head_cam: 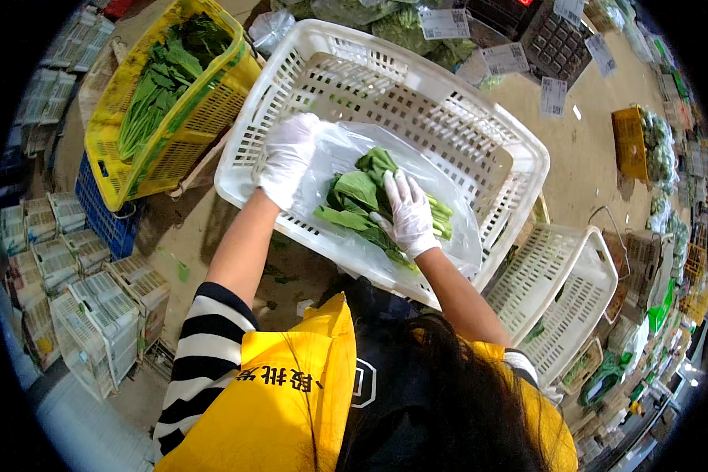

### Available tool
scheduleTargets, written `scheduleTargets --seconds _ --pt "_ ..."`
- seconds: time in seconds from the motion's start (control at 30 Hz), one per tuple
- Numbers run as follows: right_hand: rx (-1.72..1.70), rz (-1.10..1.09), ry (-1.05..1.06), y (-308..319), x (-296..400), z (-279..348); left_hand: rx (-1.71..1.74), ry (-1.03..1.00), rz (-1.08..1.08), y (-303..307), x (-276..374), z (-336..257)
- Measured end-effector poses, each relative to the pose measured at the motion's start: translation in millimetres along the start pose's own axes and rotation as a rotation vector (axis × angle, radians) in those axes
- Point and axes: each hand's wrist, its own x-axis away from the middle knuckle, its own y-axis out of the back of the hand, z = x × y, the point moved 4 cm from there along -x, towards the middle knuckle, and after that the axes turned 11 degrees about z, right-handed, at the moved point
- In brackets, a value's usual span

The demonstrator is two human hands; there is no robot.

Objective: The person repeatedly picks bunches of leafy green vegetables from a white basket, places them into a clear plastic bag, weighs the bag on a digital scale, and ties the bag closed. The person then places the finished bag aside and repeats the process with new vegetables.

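Observation:
A white slatted plastic crate (383, 56) stands before me. In it lies a clear plastic bag (448, 236) with a bunch of leafy greens (357, 192) at its middle, pale stems to the right. My left hand (289, 156), in a white glove, is closed on the bag's left end. My right hand (410, 215), gloved too, lies with fingers apart on the greens; whether bag film lies between them, I cannot tell. Up to the left, a tilted yellow plastic crate (203, 133) holds more leafy greens (171, 76).
A blue crate (109, 206) is beneath the yellow one. White crates (566, 283) stand at the right, others (97, 330) at lower left. Bagged greens (401, 32), printed labels (504, 59) and a black keypad device (554, 47) are beyond the crate. A yellow crate (628, 141) stands far right.

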Motion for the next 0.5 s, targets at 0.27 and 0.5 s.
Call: scheduleTargets --seconds 0.27,0.5 --pt "0.136 0.236 0.016 -31.0 -8.3 -15.5 0.201 0.09 -0.034 104.5 30.1 -14.7" --pt "-0.439 0.152 -0.104 23.3 -15.2 -39.6 -0.276 -0.728 0.006 101.2 88.0 -111.9"
